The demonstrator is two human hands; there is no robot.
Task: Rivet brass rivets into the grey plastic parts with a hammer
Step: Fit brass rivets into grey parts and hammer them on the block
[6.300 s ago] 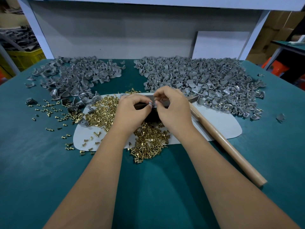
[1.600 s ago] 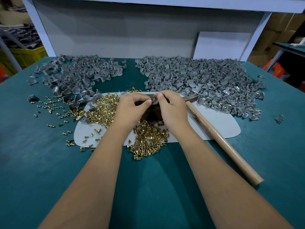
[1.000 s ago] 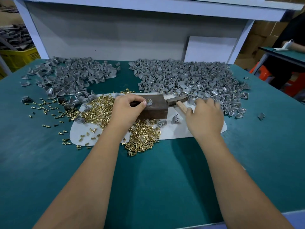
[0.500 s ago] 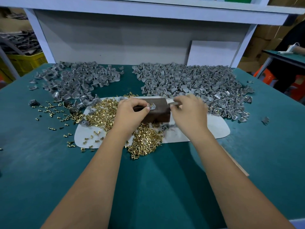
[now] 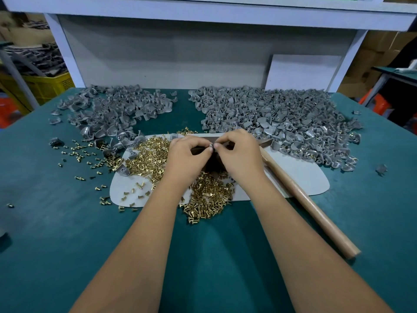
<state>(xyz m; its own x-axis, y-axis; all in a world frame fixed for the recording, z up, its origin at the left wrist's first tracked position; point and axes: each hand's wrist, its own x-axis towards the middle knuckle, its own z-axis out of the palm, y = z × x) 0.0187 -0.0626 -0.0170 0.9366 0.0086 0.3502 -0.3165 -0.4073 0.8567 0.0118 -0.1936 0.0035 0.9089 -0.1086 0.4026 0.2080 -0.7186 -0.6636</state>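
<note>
Hammer (image 5: 302, 199) is back down on the tabletop (image 5: 67, 222), and the right hand (image 5: 242, 155) rejoins the left hand (image 5: 186, 160) over the dark block (mostly hidden), both pinching a small grey part (image 5: 211, 146); next rivet being seated, I'd say.

Two bare forearms reach forward from the lower edge of the view and converge at centre. The left hand (image 5: 185, 158) and the right hand (image 5: 240, 154) meet fingertip to fingertip, knuckles up, fingers curled inward. Thumbs and forefingers of both pinch a small grey piece (image 5: 211, 146) between them.
</note>
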